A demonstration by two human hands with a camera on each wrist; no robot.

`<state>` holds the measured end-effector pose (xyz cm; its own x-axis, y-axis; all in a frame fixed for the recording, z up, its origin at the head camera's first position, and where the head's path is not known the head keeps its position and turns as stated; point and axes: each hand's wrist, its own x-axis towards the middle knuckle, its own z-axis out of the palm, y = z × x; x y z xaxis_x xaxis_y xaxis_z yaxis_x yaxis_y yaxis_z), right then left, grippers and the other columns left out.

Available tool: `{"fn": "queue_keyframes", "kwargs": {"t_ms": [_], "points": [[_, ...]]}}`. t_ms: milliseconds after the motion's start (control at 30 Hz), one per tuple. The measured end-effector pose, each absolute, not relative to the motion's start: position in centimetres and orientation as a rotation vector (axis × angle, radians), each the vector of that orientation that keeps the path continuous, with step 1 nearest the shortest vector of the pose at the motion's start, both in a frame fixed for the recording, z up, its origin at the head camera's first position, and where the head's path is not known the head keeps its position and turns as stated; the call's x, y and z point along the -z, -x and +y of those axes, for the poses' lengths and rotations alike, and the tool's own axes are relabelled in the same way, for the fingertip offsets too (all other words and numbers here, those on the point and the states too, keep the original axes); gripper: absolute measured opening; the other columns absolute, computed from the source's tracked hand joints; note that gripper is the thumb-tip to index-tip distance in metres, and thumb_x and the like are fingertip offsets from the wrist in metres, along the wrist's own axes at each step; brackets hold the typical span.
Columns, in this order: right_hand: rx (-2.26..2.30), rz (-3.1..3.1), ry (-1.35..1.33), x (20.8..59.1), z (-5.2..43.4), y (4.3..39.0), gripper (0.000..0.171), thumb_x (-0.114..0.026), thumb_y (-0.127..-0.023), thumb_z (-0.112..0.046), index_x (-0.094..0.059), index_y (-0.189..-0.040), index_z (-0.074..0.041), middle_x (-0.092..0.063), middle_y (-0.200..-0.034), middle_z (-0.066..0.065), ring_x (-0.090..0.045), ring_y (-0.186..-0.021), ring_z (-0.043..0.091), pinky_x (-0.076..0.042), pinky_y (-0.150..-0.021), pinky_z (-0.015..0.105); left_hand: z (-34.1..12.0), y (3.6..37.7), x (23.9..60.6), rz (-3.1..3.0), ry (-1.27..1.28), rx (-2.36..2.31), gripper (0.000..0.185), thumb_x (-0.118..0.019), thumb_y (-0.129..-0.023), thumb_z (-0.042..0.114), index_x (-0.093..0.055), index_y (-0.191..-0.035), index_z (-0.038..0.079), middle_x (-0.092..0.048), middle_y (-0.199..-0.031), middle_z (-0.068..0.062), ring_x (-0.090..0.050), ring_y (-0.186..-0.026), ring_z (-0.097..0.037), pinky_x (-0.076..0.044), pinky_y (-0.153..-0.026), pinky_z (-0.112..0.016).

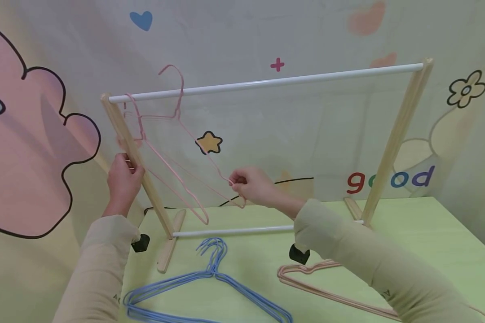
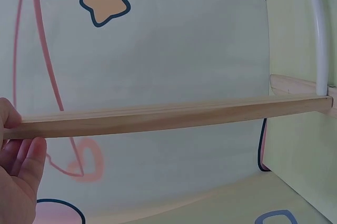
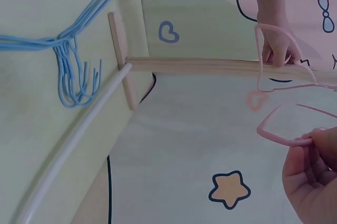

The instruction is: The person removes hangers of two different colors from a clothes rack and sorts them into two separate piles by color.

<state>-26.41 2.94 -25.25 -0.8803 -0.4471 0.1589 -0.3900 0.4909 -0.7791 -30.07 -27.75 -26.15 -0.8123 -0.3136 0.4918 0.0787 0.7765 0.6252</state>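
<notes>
Pink hanger (image 1: 186,148) tilts beside the top rail (image 1: 266,82), its lower corner pinched in our right hand (image 1: 252,185). Our left hand (image 1: 123,181) grips the rack's wooden post (image 1: 135,154). We count one pink hanger on the rail (image 1: 165,170), plus blue hangers (image 1: 206,287) and pink hangers (image 1: 327,287) stacked on the table (image 1: 428,233).

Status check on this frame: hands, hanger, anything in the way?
Left hand grips rack post. Right hand pinches pink hanger, hook above the top rail, not on it. Another pink hanger hangs alongside.

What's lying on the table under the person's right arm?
Pink hangers lie stacked on the green table, their hooks and far ends hidden under the right sleeve. How many is unclear.
</notes>
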Motion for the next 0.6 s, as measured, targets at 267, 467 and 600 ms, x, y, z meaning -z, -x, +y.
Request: {"fn": "queue_keyframes", "kwargs": {"t_ms": [267, 467, 600], "points": [[1.293, 2.78, 0.816, 23.7, 7.1, 26.0, 0.01, -0.05, -0.086, -0.002, -0.058, -0.091, 0.0, -0.058, -0.083, 0.009, -0.048, -0.072, 0.015, -0.04, -0.061, 0.021, -27.7, 30.2, 26.0, -2.364, -0.156, 0.867, 0.034, -0.045, -0.084, 0.017, -0.043, -0.112, -0.002, -0.055, -0.102, -0.018, -0.054, -0.093, -0.031, -0.04, -0.084, -0.043], [1.241, 2.879, 0.851, 23.4, 9.5, 25.6, 0.01, -0.051, -0.085, -0.001, -0.06, -0.089, 0.0, -0.06, -0.084, 0.011, -0.05, -0.073, 0.017, -0.041, -0.063, 0.023, -27.7, 30.1, 26.0, -2.374, -0.171, 0.872, 0.035, -0.043, -0.084, 0.017, -0.042, -0.114, -0.002, -0.055, -0.103, -0.02, -0.054, -0.094, -0.032, -0.04, -0.085, -0.044], [1.214, 2.989, 0.886, 23.8, 11.2, 25.6, 0.007, -0.053, -0.082, 0.001, -0.061, -0.083, 0.001, -0.061, -0.08, 0.011, -0.05, -0.071, 0.017, -0.04, -0.062, 0.024, -27.6, 30.1, 26.1, -2.379, -0.178, 0.873, 0.036, -0.043, -0.084, 0.018, -0.042, -0.114, -0.002, -0.055, -0.103, -0.02, -0.054, -0.094, -0.032, -0.04, -0.085, -0.043]]}}
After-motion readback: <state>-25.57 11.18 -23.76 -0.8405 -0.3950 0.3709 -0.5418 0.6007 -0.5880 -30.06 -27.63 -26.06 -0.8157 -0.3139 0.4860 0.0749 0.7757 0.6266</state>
